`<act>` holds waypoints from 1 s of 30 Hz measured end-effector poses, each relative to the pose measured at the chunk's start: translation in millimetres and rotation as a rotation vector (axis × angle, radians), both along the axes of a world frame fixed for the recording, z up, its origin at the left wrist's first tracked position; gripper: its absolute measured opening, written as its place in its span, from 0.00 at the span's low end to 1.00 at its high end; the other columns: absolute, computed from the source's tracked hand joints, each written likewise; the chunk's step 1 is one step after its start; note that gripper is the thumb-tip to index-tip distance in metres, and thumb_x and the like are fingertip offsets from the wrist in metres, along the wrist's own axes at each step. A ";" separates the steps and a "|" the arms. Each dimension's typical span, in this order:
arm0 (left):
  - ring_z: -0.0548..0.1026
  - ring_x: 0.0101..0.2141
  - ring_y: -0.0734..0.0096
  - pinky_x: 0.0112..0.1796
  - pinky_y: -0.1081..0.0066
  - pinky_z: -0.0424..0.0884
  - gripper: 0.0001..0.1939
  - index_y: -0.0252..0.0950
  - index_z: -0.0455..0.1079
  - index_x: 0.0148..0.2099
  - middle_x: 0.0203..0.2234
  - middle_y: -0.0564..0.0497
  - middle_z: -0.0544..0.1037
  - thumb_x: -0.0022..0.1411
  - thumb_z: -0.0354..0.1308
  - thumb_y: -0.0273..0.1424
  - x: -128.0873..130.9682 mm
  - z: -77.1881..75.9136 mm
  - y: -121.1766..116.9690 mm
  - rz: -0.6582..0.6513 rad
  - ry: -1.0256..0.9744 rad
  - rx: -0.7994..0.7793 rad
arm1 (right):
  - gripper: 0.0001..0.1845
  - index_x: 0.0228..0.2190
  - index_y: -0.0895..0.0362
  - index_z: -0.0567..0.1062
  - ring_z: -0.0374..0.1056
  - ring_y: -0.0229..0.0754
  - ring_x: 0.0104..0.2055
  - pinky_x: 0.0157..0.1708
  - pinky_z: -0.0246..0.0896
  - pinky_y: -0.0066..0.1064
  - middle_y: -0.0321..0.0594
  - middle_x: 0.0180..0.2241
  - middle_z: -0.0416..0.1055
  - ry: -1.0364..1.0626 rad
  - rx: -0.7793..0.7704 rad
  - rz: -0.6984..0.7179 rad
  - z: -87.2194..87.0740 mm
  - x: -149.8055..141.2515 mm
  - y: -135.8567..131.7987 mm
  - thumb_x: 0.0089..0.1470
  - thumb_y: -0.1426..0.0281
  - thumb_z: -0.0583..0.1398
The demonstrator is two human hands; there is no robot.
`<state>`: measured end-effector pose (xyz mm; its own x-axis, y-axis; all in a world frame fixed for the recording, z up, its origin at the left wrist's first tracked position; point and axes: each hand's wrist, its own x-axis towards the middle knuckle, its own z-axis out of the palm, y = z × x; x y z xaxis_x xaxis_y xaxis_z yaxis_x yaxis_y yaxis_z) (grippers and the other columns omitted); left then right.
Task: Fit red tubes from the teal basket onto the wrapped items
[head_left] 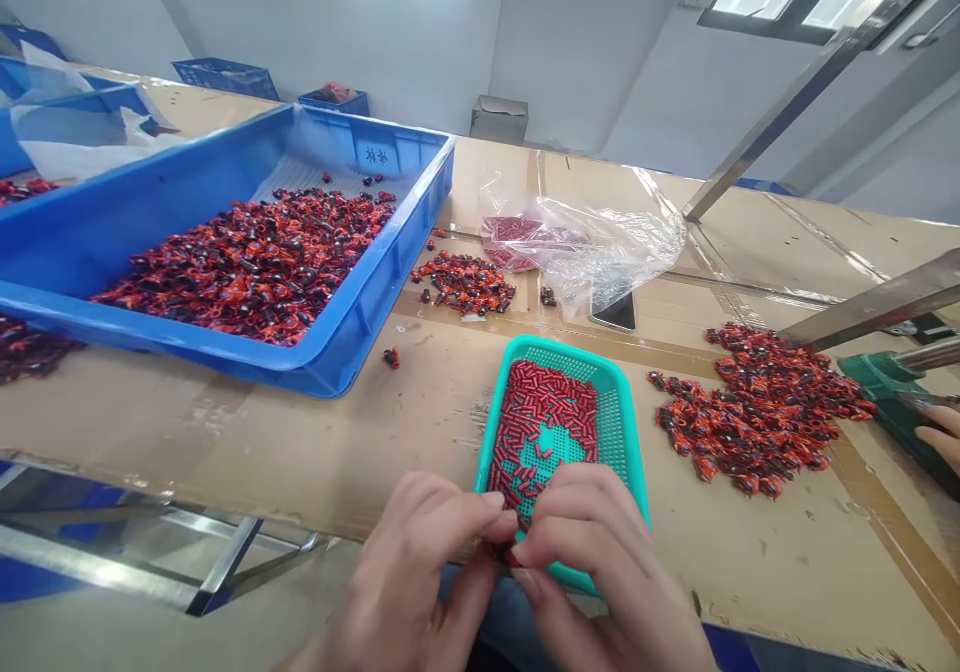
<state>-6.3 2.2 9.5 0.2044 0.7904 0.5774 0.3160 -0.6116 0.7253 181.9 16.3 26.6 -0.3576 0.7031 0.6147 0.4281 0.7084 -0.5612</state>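
My left hand and my right hand meet over the near edge of a green mesh basket. Fingertips of both pinch a small red and dark piece, mostly hidden by the fingers. Inside the basket lie many short dark-red cylinders, with a patch of mesh showing among them. To the right is a pile of small red-orange and black parts. A single such part lies left of the basket.
A large blue tray on the left holds a heap of similar parts. Beyond the basket are a smaller pile, a clear plastic bag and a phone. Metal posts rise at right, near another person's hand by a green tool.
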 end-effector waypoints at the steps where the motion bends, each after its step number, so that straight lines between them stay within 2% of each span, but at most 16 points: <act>1: 0.80 0.35 0.69 0.38 0.69 0.78 0.33 0.43 0.63 0.64 0.38 0.53 0.84 0.62 0.58 0.11 0.1 0.3 -1.5 -0.001 0.002 -0.001 | 0.13 0.37 0.55 0.72 0.71 0.40 0.33 0.37 0.72 0.34 0.37 0.30 0.75 -0.018 0.018 0.006 -2.1 0.1 -0.3 0.55 0.84 0.61; 3: 0.78 0.34 0.68 0.37 0.69 0.78 0.35 0.43 0.63 0.64 0.38 0.52 0.85 0.61 0.58 0.11 0.2 0.9 -4.2 0.000 -0.006 0.017 | 0.14 0.37 0.54 0.72 0.71 0.40 0.33 0.38 0.72 0.34 0.37 0.30 0.74 -0.018 0.024 0.020 -7.4 1.1 -2.8 0.55 0.85 0.60; 5: 0.77 0.33 0.68 0.35 0.69 0.77 0.33 0.43 0.65 0.63 0.38 0.51 0.85 0.60 0.57 0.10 1.0 1.0 -6.5 0.004 -0.023 0.026 | 0.13 0.39 0.52 0.71 0.71 0.40 0.35 0.39 0.72 0.33 0.36 0.33 0.73 0.047 -0.077 0.020 -12.9 3.3 -7.4 0.57 0.82 0.62; 7: 0.76 0.31 0.68 0.34 0.68 0.78 0.28 0.43 0.69 0.58 0.35 0.51 0.84 0.62 0.57 0.11 2.5 -0.7 -8.0 0.024 -0.013 -0.018 | 0.12 0.45 0.50 0.70 0.73 0.42 0.39 0.39 0.74 0.32 0.38 0.37 0.73 0.140 -0.295 0.038 -16.1 6.4 -12.2 0.62 0.73 0.64; 10: 0.76 0.27 0.66 0.29 0.65 0.78 0.21 0.42 0.72 0.58 0.30 0.49 0.83 0.68 0.57 0.18 5.8 -8.2 -9.2 0.050 -0.024 0.050 | 0.19 0.56 0.47 0.70 0.75 0.43 0.41 0.41 0.75 0.32 0.40 0.41 0.74 0.212 -0.598 0.158 -13.3 9.8 -14.5 0.67 0.55 0.61; 11: 0.76 0.25 0.65 0.28 0.64 0.77 0.20 0.43 0.71 0.59 0.30 0.48 0.83 0.69 0.58 0.20 6.8 -11.8 -9.5 0.056 -0.042 0.103 | 0.20 0.55 0.47 0.73 0.75 0.43 0.40 0.41 0.74 0.31 0.40 0.39 0.75 0.220 -0.643 0.203 -10.9 9.7 -13.3 0.68 0.52 0.59; 13: 0.77 0.23 0.65 0.25 0.64 0.77 0.22 0.45 0.70 0.63 0.30 0.49 0.84 0.69 0.59 0.22 8.1 -18.6 -10.3 0.055 -0.062 0.178 | 0.21 0.46 0.51 0.78 0.73 0.42 0.36 0.36 0.72 0.30 0.40 0.35 0.74 0.240 -0.692 0.266 -6.8 7.3 -9.2 0.68 0.49 0.57; 16: 0.79 0.23 0.63 0.24 0.64 0.77 0.25 0.47 0.69 0.65 0.27 0.50 0.84 0.70 0.59 0.24 9.5 -23.3 -12.6 0.005 0.010 0.146 | 0.25 0.33 0.55 0.79 0.68 0.40 0.29 0.28 0.67 0.28 0.39 0.29 0.72 0.304 -0.729 0.310 -7.0 0.5 -4.1 0.65 0.47 0.59; 18: 0.80 0.24 0.63 0.25 0.64 0.78 0.22 0.46 0.69 0.65 0.28 0.50 0.85 0.72 0.57 0.25 11.4 -20.3 -13.9 -0.018 0.052 0.140 | 0.26 0.30 0.55 0.78 0.67 0.39 0.28 0.27 0.66 0.28 0.38 0.27 0.71 0.336 -0.733 0.327 -11.6 -2.7 -5.0 0.65 0.46 0.59; 20: 0.82 0.26 0.65 0.28 0.64 0.79 0.19 0.43 0.68 0.62 0.32 0.49 0.86 0.73 0.55 0.23 14.0 -12.3 -13.0 -0.026 0.058 0.167 | 0.24 0.33 0.54 0.79 0.70 0.41 0.29 0.28 0.70 0.29 0.39 0.28 0.73 0.348 -0.680 0.313 -17.1 -1.4 -9.3 0.66 0.48 0.58; 23: 0.84 0.36 0.69 0.39 0.67 0.79 0.13 0.40 0.66 0.56 0.38 0.49 0.87 0.74 0.53 0.21 14.2 1.7 -3.0 -0.064 0.087 0.206 | 0.17 0.43 0.51 0.81 0.77 0.47 0.35 0.35 0.76 0.34 0.44 0.35 0.79 0.257 -0.552 0.174 -23.4 15.1 -15.3 0.67 0.53 0.60; 25: 0.83 0.44 0.67 0.46 0.65 0.77 0.09 0.39 0.65 0.54 0.44 0.45 0.86 0.75 0.53 0.23 7.4 4.4 12.1 -0.019 0.241 0.218 | 0.15 0.47 0.50 0.80 0.79 0.50 0.39 0.37 0.77 0.35 0.45 0.40 0.81 0.104 -0.456 -0.007 -27.0 38.6 -13.5 0.67 0.56 0.60; 27: 0.80 0.52 0.61 0.52 0.61 0.75 0.08 0.38 0.67 0.53 0.51 0.41 0.83 0.75 0.52 0.25 -6.6 -2.2 33.8 0.138 0.525 0.208 | 0.13 0.46 0.49 0.79 0.79 0.51 0.39 0.37 0.77 0.36 0.44 0.41 0.81 -0.079 -0.333 -0.253 -32.2 71.1 -5.3 0.67 0.57 0.59; 28: 0.79 0.53 0.61 0.53 0.60 0.75 0.10 0.39 0.68 0.53 0.53 0.41 0.81 0.75 0.49 0.24 -15.8 -8.5 46.3 0.261 0.728 0.197 | 0.14 0.45 0.49 0.78 0.78 0.52 0.38 0.37 0.76 0.39 0.45 0.40 0.81 -0.168 -0.261 -0.391 -35.9 89.6 0.7 0.67 0.56 0.59; 30: 0.78 0.52 0.51 0.50 0.54 0.75 0.14 0.34 0.70 0.51 0.54 0.34 0.79 0.71 0.48 0.18 -35.0 -23.5 71.7 0.401 0.872 0.110 | 0.19 0.39 0.52 0.77 0.75 0.57 0.36 0.37 0.73 0.47 0.50 0.36 0.78 -0.332 -0.134 -0.623 -45.2 127.7 13.7 0.64 0.49 0.59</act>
